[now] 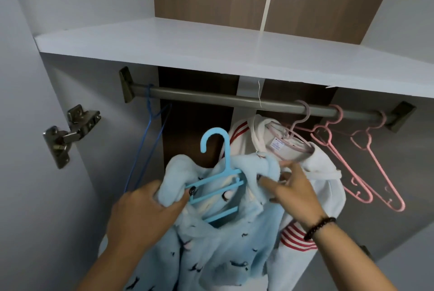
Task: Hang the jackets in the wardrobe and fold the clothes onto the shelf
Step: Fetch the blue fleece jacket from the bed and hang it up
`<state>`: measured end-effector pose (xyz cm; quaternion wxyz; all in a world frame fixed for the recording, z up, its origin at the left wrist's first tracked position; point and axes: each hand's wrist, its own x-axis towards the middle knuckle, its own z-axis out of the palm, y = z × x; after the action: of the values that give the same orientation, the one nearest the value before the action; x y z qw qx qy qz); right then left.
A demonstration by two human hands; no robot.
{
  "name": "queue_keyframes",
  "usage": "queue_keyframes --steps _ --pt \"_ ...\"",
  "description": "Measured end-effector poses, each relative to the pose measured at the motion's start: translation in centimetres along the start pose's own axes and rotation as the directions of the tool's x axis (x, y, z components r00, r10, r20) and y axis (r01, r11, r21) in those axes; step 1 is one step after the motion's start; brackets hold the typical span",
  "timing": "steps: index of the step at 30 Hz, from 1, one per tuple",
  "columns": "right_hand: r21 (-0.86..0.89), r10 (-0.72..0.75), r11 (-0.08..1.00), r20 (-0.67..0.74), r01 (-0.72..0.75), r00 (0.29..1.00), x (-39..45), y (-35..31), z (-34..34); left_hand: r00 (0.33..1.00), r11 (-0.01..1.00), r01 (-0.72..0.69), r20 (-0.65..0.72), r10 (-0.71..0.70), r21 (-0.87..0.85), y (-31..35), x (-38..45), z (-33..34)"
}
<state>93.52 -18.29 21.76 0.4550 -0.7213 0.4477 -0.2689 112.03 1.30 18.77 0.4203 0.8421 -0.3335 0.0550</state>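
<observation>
**Blue jacket on hanger, not on rail yet**

Nearest: left hand [150, 210] gripping blue fleece jacket [211, 243] at L shoulder, thumb on blue hanger [217, 180] bar. Right hand [293, 187] pinching collar at R side, other fingers spread. Jacket held below rail [234, 99], hook free.

Behind: white hoodie [312, 173] w/ red stripes already hung; pink hangers [366, 168] beyond; shelf [211, 46] above.

Risk, prob.: fleece slipping off the R hanger arm on lifting, since collar looks bunched; hook snagging hoodie.

Neck label [277, 145] on hoodie: print too small to read.

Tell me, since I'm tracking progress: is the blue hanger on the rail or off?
Off. The blue hanger has its hook free below the rail, inside the blue fleece jacket that both hands hold.
</observation>
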Motion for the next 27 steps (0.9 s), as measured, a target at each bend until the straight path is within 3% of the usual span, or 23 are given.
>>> queue_keyframes --steps 5,11,13,17,19,20,22,23,24,25,27 --pt "0.222 0.007 0.975 0.082 -0.025 0.997 2.5 -1.8 -0.2 0.994 0.994 -0.086 -0.059 0.09 0.074 1.2 0.3 0.2" --pt "0.41 0.091 0.893 0.244 -0.188 0.965 0.6 -2.6 3.2 0.995 0.991 0.063 -0.086 -0.053 0.116 2.1 -0.1 0.5" --pt "0.552 0.119 0.775 0.35 -0.308 0.929 -1.3 -2.1 4.0 0.99 0.986 0.115 -0.09 -0.104 0.12 2.0 -0.5 0.7" --pt "0.747 0.112 0.404 0.532 -0.528 0.839 -4.2 -1.5 3.7 0.982 0.987 0.145 -0.133 -0.135 0.069 2.4 -1.4 1.7" --pt "0.713 0.141 0.426 0.556 -0.557 0.819 -3.8 -0.1 3.3 0.983 0.988 0.155 -0.104 -0.153 0.015 2.9 -1.6 1.9" --pt "0.653 0.181 0.513 0.552 -0.557 0.814 -3.4 0.9 3.0 0.986 0.99 0.139 -0.089 -0.138 0.006 3.1 -1.7 2.0" --pt "0.442 0.235 0.785 0.436 -0.434 0.869 -2.8 1.7 1.6 0.995 0.996 0.086 -0.056 -0.084 0.025 3.2 -1.9 2.0" --pt "0.263 0.187 0.922 0.34 -0.284 0.922 -2.2 1.9 0.5 0.997 0.997 0.072 -0.043 -0.071 0.032 3.2 -2.0 1.9" --pt "0.031 0.088 0.995 0.221 -0.097 0.971 -1.7 2.1 -0.7 0.997 0.997 0.067 -0.033 -0.066 0.029 3.3 -2.1 1.8" --pt "-0.186 -0.067 0.979 0.107 0.086 0.992 -1.3 1.9 -1.9 0.998 0.998 0.053 -0.029 -0.052 0.023 3.2 -2.1 1.6" --pt "-0.372 -0.389 0.845 0.062 0.383 0.919 -1.1 0.6 -3.5 1.0 1.0 0.004 -0.025 -0.004 0.009 3.4 -1.9 1.1"
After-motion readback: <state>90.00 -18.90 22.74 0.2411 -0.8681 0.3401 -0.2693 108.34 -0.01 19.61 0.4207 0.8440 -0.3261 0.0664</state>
